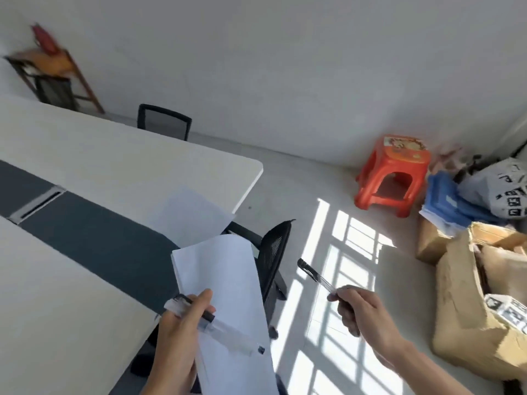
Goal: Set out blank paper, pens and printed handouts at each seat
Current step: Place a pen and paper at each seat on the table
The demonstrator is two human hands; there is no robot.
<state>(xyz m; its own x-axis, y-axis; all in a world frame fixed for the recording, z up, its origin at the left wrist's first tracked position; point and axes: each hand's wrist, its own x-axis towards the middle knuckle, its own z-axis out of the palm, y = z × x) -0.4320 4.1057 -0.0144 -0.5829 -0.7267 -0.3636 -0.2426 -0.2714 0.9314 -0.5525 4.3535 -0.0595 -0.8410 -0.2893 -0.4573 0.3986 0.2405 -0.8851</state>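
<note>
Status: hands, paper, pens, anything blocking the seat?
Left hand grips paper stack plus pens. Right hand holds one pen. One sheet on the table. Black chair at table end, nothing blocking.

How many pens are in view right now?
2, maybe more. One pen is pinched in the right hand; another pen is pressed against the paper stack by the left hand, which may hide others.

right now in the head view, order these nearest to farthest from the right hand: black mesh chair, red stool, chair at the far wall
From the right hand:
1. black mesh chair, just to its left, at the table end
2. red stool, ahead by the wall
3. far chair, beyond the table
</note>
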